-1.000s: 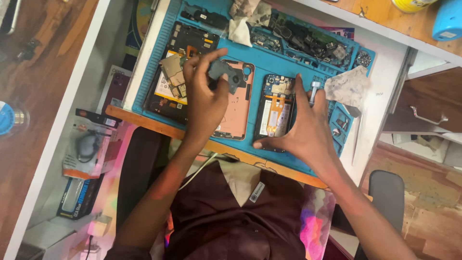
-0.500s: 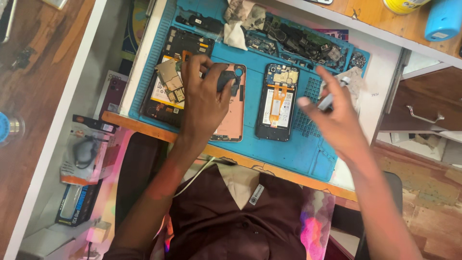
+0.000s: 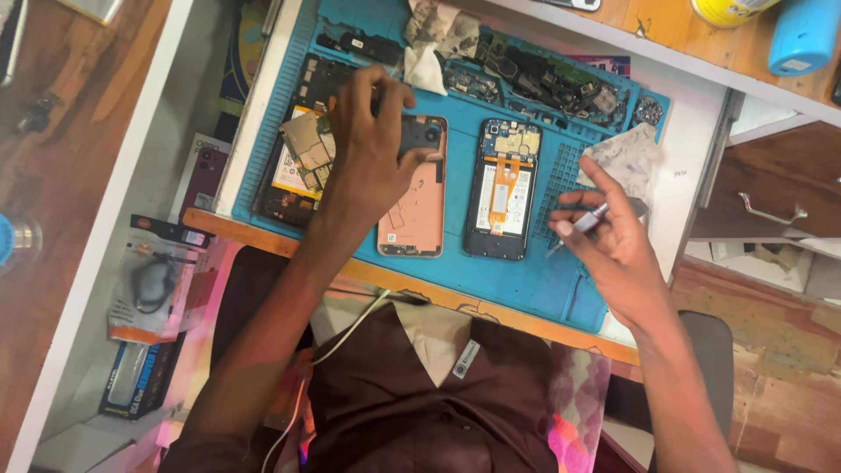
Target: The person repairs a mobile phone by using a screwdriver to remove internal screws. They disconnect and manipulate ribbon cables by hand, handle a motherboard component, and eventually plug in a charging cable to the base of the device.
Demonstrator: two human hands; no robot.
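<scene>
My left hand point(image 3: 368, 153) rests on a dark camera-frame part point(image 3: 420, 136) at the top of a pink phone back cover point(image 3: 416, 206) on the blue work mat point(image 3: 526, 280). To its right lies an opened phone point(image 3: 501, 188) with an orange flex cable showing. My right hand point(image 3: 613, 241) hovers right of that phone, holding a thin metal tool point(image 3: 578, 226) between the fingers. Left of my left hand lies another opened phone with a circuit board point(image 3: 298, 149) on it.
Loose phone parts and crumpled cloths point(image 3: 438, 44) line the mat's far edge. A grey cloth point(image 3: 626, 158) lies at the right. A blue cylinder point(image 3: 802, 35) and yellow container point(image 3: 727, 10) stand on the wooden shelf. Packaged goods point(image 3: 149, 289) sit lower left; a drawer point(image 3: 771, 201) is right.
My right hand has left the opened phone, moved right and picked up the thin metal tool. My left hand stays on the pink cover with the dark part.
</scene>
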